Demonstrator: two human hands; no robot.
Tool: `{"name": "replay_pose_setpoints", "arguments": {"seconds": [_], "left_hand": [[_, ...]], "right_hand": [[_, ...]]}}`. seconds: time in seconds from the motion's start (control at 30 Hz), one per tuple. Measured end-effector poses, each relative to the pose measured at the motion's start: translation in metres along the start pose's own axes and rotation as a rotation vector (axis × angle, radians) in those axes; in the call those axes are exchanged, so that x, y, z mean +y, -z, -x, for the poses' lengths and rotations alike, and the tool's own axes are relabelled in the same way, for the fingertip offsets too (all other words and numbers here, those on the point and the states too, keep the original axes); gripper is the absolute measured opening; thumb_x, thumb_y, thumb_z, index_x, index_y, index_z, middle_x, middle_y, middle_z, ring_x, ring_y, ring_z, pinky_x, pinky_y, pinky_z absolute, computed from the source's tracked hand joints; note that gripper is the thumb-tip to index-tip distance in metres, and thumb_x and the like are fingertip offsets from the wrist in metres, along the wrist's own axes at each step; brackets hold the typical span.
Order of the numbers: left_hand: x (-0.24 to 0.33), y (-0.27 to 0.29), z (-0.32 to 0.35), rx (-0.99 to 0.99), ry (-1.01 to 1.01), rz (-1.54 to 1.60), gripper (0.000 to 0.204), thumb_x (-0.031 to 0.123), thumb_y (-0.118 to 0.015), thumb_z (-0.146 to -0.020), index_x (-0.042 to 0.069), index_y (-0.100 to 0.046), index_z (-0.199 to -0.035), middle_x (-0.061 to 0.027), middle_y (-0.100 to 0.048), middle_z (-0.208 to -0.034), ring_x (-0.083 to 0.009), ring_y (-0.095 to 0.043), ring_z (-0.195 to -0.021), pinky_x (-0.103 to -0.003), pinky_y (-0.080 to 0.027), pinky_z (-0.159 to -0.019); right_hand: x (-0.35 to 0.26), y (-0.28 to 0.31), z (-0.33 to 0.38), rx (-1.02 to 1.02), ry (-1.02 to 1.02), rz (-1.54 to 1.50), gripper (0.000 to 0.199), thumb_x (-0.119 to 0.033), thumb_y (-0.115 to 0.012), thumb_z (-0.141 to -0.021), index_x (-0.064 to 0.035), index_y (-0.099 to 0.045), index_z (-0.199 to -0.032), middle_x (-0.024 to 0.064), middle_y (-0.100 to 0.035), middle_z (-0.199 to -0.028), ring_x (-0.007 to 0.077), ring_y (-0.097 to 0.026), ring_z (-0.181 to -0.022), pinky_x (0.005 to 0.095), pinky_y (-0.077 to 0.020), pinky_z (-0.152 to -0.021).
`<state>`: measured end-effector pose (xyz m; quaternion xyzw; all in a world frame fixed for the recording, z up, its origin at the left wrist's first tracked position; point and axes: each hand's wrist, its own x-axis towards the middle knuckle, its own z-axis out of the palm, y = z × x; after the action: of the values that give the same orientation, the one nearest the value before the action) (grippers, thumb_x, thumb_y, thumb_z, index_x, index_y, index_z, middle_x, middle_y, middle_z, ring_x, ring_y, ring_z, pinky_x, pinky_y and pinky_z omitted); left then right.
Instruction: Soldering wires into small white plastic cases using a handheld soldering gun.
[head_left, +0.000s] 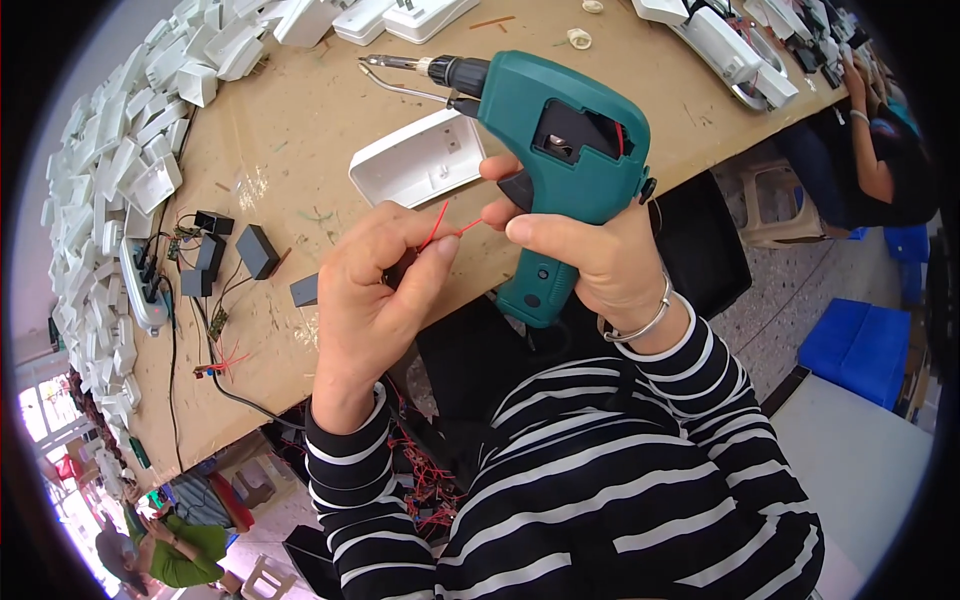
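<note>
My right hand (590, 255) grips the handle of a teal electric screwdriver (560, 140), its bit (385, 62) pointing left over the wooden workbench (300, 130). My left hand (375, 300) pinches a thin red wire (440, 225) between thumb and fingers. The wire's other end touches my right thumb and forefinger. A white plastic housing (415, 160) lies open on the bench just beyond both hands. Both forearms wear black-and-white striped sleeves, and a metal bangle sits on the right wrist.
A large heap of white plastic housings (130, 170) lines the bench's left and far edges. Small black modules (235, 250) with wires lie left of my hands. Another person (885, 150) sits at the far right. Blue crates (860, 340) stand on the floor.
</note>
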<state>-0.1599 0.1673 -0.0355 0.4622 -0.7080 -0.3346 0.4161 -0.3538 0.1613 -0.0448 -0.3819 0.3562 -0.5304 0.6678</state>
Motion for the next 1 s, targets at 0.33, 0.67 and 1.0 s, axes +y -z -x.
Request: {"name": "replay_pose_setpoints", "arguments": {"seconds": [0.33,0.67,1.0], "left_hand": [[-0.002,-0.005,0.007,-0.01,-0.068,-0.021,0.01,-0.003,-0.067,-0.077,0.001,-0.066,-0.086,-0.0049,-0.058,-0.072,-0.0109,-0.051,-0.056,-0.024,-0.039,-0.05],[-0.004,-0.012,0.009,0.05,-0.151,-0.14,0.013,-0.003,-0.07,-0.074,0.002,-0.066,-0.086,-0.007,-0.057,-0.072,-0.0169,-0.054,-0.057,-0.027,-0.042,-0.051],[-0.007,-0.022,0.011,0.049,-0.315,-0.263,0.02,-0.006,-0.069,-0.072,0.002,-0.066,-0.09,-0.0091,-0.058,-0.077,-0.0235,-0.058,-0.061,-0.031,-0.047,-0.053]], "right_hand": [[-0.001,-0.008,0.006,0.013,0.106,0.397,0.041,0.007,-0.065,-0.076,0.0003,-0.058,-0.116,0.0079,-0.064,-0.109,0.0104,-0.062,-0.084,0.0227,-0.0511,-0.072],[-0.004,-0.005,0.013,0.045,0.167,0.327,0.04,0.006,-0.065,-0.077,0.0016,-0.057,-0.116,0.0097,-0.064,-0.108,0.0127,-0.064,-0.084,0.024,-0.0529,-0.072],[-0.012,0.004,0.016,0.018,0.195,0.403,0.045,0.006,-0.064,-0.077,0.0034,-0.053,-0.121,0.0129,-0.063,-0.11,0.0161,-0.066,-0.085,0.0253,-0.0543,-0.074]]}}
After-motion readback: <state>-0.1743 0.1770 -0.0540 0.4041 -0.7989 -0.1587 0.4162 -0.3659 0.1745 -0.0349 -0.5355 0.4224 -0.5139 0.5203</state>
